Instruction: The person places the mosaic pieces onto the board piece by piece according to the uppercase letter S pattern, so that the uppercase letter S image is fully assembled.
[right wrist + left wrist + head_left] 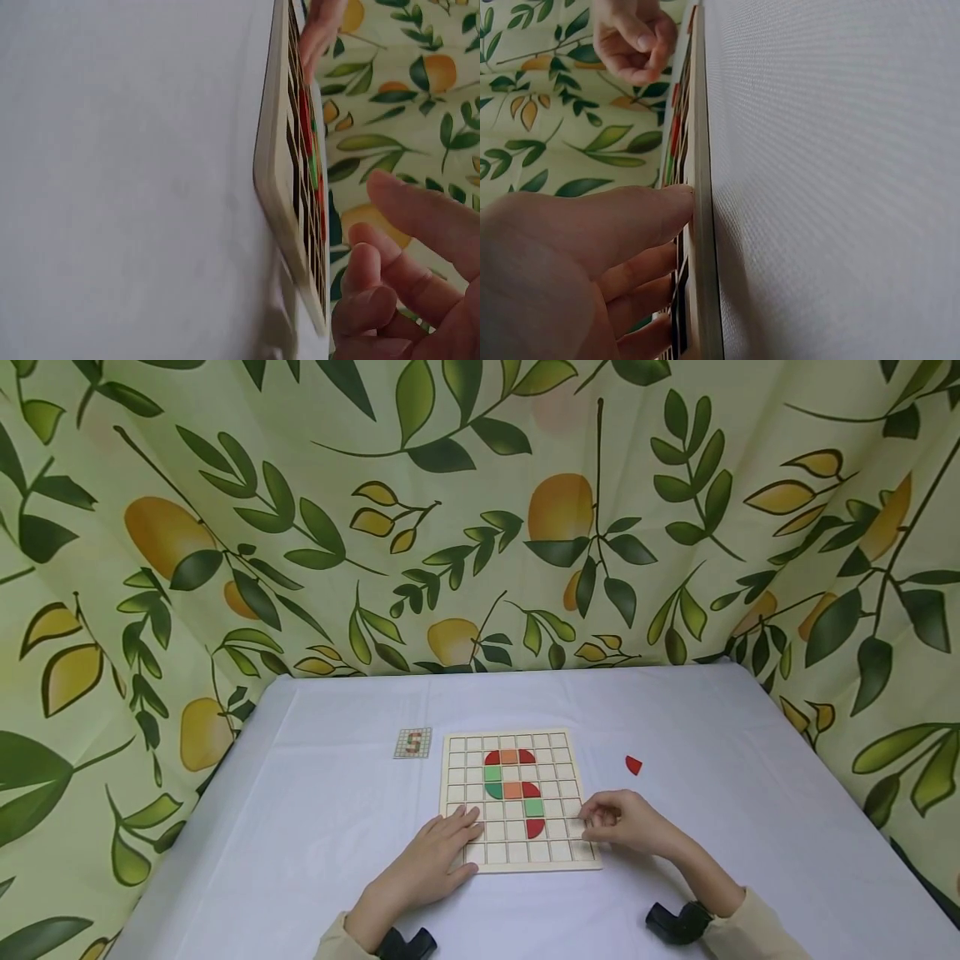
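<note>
A wooden grid board (540, 866) lies on the table with red, orange and green pieces set in its squares, forming an S-like curve. The lowest piece is a red quarter circle (535, 828). My left hand (438, 853) rests on the board's lower left corner, fingers spread over the squares; its thumb (649, 214) touches the near edge in the left wrist view. At the board's right edge hovers my right hand (633, 822), fingers loosely bent, with nothing visible between them in the right wrist view. Beyond it lies a loose red quarter-circle piece (633, 765).
A small card (412, 743) printed with a grid and an S pattern lies left of the board's far corner. White cloth (315, 793) covers the table. A leaf-and-fruit patterned curtain (480, 527) hangs behind and at the sides.
</note>
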Demonstrator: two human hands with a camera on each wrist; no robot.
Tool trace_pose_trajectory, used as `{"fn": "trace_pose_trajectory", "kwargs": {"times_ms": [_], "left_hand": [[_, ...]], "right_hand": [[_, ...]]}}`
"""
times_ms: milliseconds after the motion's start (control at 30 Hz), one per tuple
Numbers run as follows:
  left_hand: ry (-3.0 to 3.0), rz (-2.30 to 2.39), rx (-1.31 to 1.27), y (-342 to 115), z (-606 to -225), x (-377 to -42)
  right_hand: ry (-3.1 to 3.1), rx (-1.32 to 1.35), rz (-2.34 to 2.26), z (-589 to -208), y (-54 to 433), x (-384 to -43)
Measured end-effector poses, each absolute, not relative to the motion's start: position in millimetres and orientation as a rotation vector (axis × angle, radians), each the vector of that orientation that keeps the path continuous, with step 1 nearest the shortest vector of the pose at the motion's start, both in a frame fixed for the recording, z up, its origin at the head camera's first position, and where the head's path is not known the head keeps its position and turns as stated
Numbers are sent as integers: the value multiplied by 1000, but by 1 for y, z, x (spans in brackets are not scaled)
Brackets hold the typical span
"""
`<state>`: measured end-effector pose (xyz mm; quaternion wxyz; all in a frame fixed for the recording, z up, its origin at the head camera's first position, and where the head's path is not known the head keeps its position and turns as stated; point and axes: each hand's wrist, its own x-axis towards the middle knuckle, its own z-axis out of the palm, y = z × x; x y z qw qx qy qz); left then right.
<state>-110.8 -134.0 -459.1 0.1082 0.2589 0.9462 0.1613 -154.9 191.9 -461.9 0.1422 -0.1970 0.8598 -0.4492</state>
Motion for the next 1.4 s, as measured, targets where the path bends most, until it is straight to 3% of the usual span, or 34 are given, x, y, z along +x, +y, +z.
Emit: {"fn": "trace_pose_trajectory", "kwargs": {"times_ms": [567, 1000, 1400], "left_hand": [[2784, 462, 772, -135, -462, -113], [2771, 496, 765, -134, -464, -102], [2796, 484, 772, -134, -462, -111]], "right_hand": [[2392, -537, -1237, -468, 261, -166], [2219, -647, -1328, -476, 283, -155], [2296, -684, -1266, -477, 288, -167]]}}
